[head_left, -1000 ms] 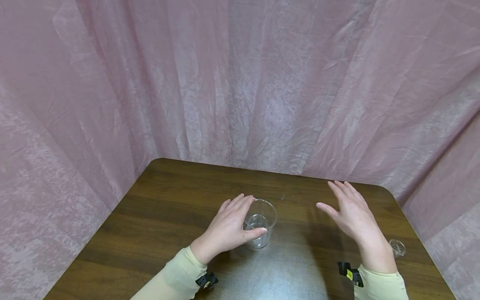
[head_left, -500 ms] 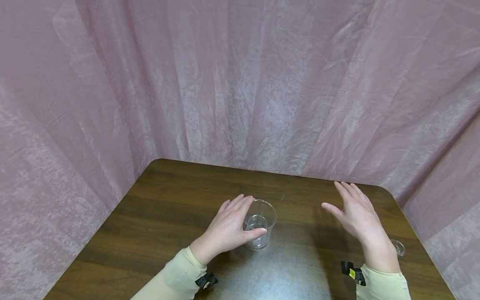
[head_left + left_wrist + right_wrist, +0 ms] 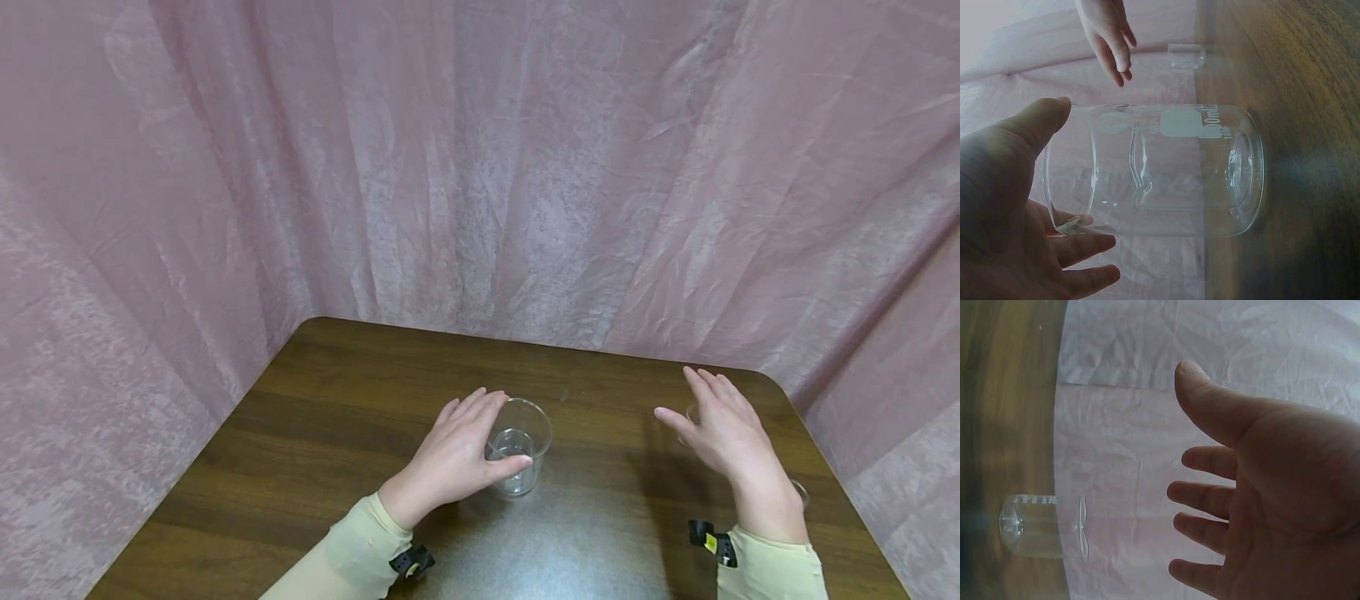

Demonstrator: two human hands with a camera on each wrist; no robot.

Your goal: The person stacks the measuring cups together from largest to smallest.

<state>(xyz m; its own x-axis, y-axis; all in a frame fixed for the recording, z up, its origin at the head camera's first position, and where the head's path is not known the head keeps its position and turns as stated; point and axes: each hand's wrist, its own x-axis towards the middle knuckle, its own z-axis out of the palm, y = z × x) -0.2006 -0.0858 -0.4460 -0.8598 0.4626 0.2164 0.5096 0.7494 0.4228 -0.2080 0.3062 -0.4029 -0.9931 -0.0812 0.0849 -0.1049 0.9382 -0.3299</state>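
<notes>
A large clear glass beaker [image 3: 534, 425] stands upright on the wooden table, with white print on its wall in the left wrist view. Nested in it is a smaller glass beaker [image 3: 1172, 187]. My left hand [image 3: 457, 454] holds the large beaker near its rim, thumb [image 3: 1050, 119] on one side and fingers [image 3: 1085, 250] on the other. Over the table's right side hovers my right hand [image 3: 723, 433], its fingers spread and nothing in it. Closest to it is a small graduated glass beaker [image 3: 1041, 528], mostly hidden behind the hand in the head view.
Another small glass piece [image 3: 802, 493] peeks out beside the right wrist, near the table's right edge. Pink velvet curtains [image 3: 480, 167] surround the brown wooden table [image 3: 360, 375]. Black straps [image 3: 412, 561] circle both wrists.
My right hand has drifted to the right, uncovering part of a small beaker by its thumb and covering more of the glass piece beside the wrist. The left hand and large beaker stay put.
</notes>
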